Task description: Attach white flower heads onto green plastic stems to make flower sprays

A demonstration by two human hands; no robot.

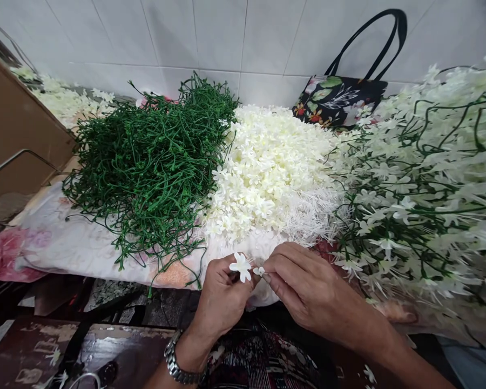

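My left hand (pixel 224 300) is closed around an artificial flower; its white bloom (pixel 241 267) shows above the thumb, while any stem is hidden in the fingers. My right hand (pixel 308 283) pinches a smaller white blossom (pixel 259 271) between thumb and forefinger, close beside that bloom. Just beyond both hands lies a heap of loose white petals (pixel 263 167), with a patch of thin white stamens (pixel 314 216) at its near right side. To the left is a tangled pile of green plastic stems (pixel 154 162).
Assembled white flowers on green stems (pixel 437 205) are piled high at the right. A black floral bag (pixel 342 100) leans on the tiled wall (pixel 218 35). Cardboard (pixel 20 108) stands at the left. Flowered cloth (pixel 85 237) covers the worktop, and a brown wooden surface (pixel 28 351) is below.
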